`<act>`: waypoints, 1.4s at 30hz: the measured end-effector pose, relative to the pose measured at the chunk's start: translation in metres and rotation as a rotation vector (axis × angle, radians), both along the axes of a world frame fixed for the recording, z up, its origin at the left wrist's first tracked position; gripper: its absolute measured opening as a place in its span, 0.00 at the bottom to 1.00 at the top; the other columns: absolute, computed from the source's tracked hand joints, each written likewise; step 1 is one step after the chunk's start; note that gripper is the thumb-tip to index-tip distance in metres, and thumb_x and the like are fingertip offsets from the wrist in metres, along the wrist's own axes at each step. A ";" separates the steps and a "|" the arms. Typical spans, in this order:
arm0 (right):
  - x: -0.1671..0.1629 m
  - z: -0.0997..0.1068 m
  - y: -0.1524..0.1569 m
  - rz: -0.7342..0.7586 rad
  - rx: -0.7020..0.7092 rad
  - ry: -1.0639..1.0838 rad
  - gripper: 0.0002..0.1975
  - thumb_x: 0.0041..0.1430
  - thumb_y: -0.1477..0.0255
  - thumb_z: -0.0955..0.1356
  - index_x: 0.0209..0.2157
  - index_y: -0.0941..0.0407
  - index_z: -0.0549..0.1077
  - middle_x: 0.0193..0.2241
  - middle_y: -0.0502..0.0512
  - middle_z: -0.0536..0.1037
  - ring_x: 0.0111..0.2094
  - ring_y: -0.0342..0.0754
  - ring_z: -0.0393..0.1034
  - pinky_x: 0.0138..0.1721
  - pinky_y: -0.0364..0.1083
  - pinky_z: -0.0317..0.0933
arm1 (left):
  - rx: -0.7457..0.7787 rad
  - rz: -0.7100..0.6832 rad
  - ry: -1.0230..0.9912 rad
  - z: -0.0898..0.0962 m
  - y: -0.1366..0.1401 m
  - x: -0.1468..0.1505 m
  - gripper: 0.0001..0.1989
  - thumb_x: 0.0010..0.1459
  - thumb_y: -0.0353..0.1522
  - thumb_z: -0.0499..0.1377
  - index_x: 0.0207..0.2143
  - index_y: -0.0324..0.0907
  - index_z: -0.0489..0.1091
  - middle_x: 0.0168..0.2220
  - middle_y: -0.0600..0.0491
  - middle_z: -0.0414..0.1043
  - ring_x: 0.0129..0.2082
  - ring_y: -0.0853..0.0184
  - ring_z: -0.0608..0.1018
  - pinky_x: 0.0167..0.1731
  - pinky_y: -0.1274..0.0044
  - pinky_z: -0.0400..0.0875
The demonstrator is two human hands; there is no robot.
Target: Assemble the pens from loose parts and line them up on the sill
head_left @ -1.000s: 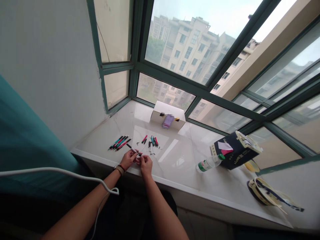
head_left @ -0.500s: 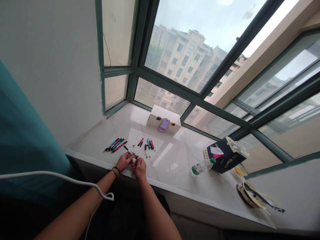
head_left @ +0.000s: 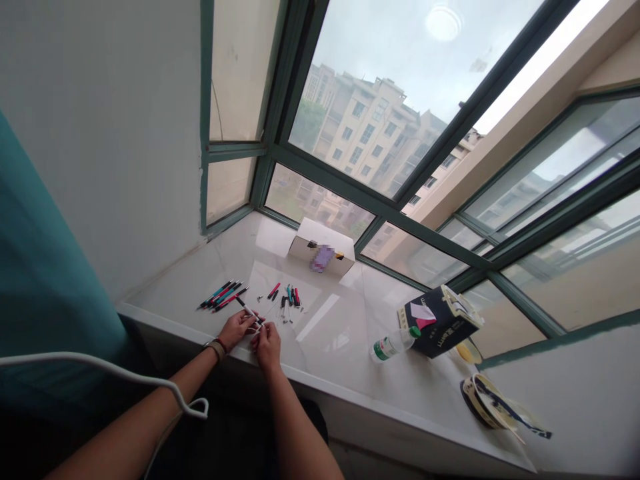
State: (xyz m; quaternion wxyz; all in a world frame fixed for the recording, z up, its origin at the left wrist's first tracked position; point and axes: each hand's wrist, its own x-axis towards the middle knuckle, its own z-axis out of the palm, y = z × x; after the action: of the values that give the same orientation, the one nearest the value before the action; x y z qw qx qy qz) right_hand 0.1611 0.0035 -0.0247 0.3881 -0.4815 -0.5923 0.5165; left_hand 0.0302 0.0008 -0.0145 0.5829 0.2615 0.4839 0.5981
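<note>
A black-and-white pen (head_left: 249, 309) slants between my hands near the front of the white sill. My left hand (head_left: 239, 331) pinches its barrel. My right hand (head_left: 267, 344) is closed around its lower end, where the fingers hide the tip and any small part there. Left of them lie several pens (head_left: 223, 295) in a row, with red, blue and black barrels. Just beyond the hands are loose pen barrels (head_left: 293, 297) in red, blue and black, with small metal pen parts (head_left: 285, 320) scattered by them.
A white box (head_left: 323, 247) stands against the window. To the right are a plastic bottle (head_left: 395, 343) with a green cap, a dark carton (head_left: 440, 320) and a round container (head_left: 490, 403). A white cable (head_left: 125, 373) hangs across the lower left.
The camera view has shifted slightly, moving the sill's contents left and down in the picture. Both hands stay on the pen, with little change in their grip.
</note>
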 end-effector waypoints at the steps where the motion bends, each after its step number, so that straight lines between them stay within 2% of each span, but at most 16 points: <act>1: 0.000 0.001 0.000 0.000 0.014 -0.010 0.10 0.64 0.63 0.59 0.32 0.53 0.65 0.18 0.44 0.70 0.16 0.42 0.62 0.18 0.40 0.56 | -0.003 -0.004 -0.002 0.001 0.000 0.000 0.17 0.48 0.35 0.68 0.37 0.38 0.69 0.36 0.47 0.80 0.27 0.70 0.78 0.28 0.80 0.74; 5: 0.001 0.003 -0.002 -0.008 0.053 -0.048 0.11 0.63 0.62 0.60 0.31 0.53 0.66 0.18 0.45 0.72 0.17 0.42 0.64 0.21 0.40 0.58 | -0.018 -0.019 -0.011 0.002 0.000 0.000 0.16 0.48 0.35 0.68 0.37 0.38 0.68 0.35 0.48 0.80 0.28 0.70 0.79 0.29 0.80 0.74; 12: 0.000 0.000 0.000 -0.043 0.030 -0.064 0.16 0.64 0.60 0.58 0.28 0.54 0.65 0.17 0.46 0.71 0.16 0.42 0.63 0.20 0.40 0.58 | -0.012 -0.017 -0.010 0.002 0.000 0.001 0.16 0.48 0.35 0.67 0.37 0.38 0.68 0.35 0.47 0.80 0.28 0.71 0.79 0.30 0.79 0.75; 18: -0.001 0.004 0.000 -0.034 -0.022 0.007 0.07 0.61 0.64 0.61 0.38 0.52 0.61 0.17 0.43 0.72 0.14 0.44 0.63 0.16 0.40 0.57 | -0.006 0.007 -0.009 0.005 -0.002 0.002 0.17 0.46 0.36 0.68 0.36 0.38 0.68 0.34 0.48 0.80 0.28 0.69 0.79 0.31 0.78 0.75; 21: -0.002 0.004 -0.001 -0.039 -0.006 -0.013 0.06 0.62 0.65 0.60 0.36 0.52 0.62 0.17 0.44 0.72 0.15 0.43 0.64 0.16 0.40 0.57 | -0.004 0.002 -0.009 0.005 -0.001 0.002 0.17 0.46 0.36 0.69 0.35 0.38 0.69 0.34 0.47 0.80 0.28 0.69 0.79 0.30 0.78 0.75; 25: -0.002 0.005 -0.001 -0.059 0.013 -0.054 0.10 0.64 0.63 0.59 0.31 0.52 0.63 0.17 0.45 0.71 0.15 0.43 0.63 0.18 0.40 0.57 | -0.006 -0.004 -0.003 0.004 -0.001 0.002 0.17 0.47 0.35 0.69 0.36 0.38 0.69 0.34 0.48 0.80 0.26 0.71 0.78 0.29 0.79 0.75; 30: -0.002 0.007 -0.002 -0.057 0.028 -0.065 0.13 0.64 0.62 0.58 0.30 0.53 0.65 0.16 0.45 0.70 0.15 0.43 0.63 0.18 0.40 0.57 | -0.008 -0.010 0.003 0.005 -0.001 0.002 0.16 0.47 0.35 0.68 0.36 0.38 0.69 0.33 0.48 0.80 0.26 0.71 0.78 0.29 0.79 0.74; 37: -0.002 0.008 -0.002 -0.062 0.013 -0.025 0.08 0.60 0.63 0.62 0.35 0.52 0.64 0.18 0.44 0.73 0.15 0.44 0.64 0.17 0.40 0.57 | -0.003 -0.014 -0.021 -0.001 0.000 0.001 0.16 0.48 0.35 0.68 0.37 0.38 0.68 0.34 0.48 0.79 0.27 0.70 0.78 0.32 0.78 0.75; 42: -0.001 0.009 -0.003 -0.057 0.051 -0.029 0.07 0.61 0.64 0.62 0.34 0.52 0.65 0.18 0.45 0.72 0.16 0.43 0.65 0.19 0.40 0.59 | -0.003 -0.020 -0.015 -0.004 0.001 0.001 0.17 0.47 0.36 0.68 0.36 0.39 0.68 0.34 0.48 0.80 0.28 0.69 0.79 0.32 0.77 0.75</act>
State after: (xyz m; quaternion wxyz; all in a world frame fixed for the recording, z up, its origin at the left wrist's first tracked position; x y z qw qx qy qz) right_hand 0.1600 0.0000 -0.0157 0.4063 -0.4953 -0.5969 0.4830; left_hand 0.0309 0.0021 -0.0184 0.5928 0.2608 0.4778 0.5935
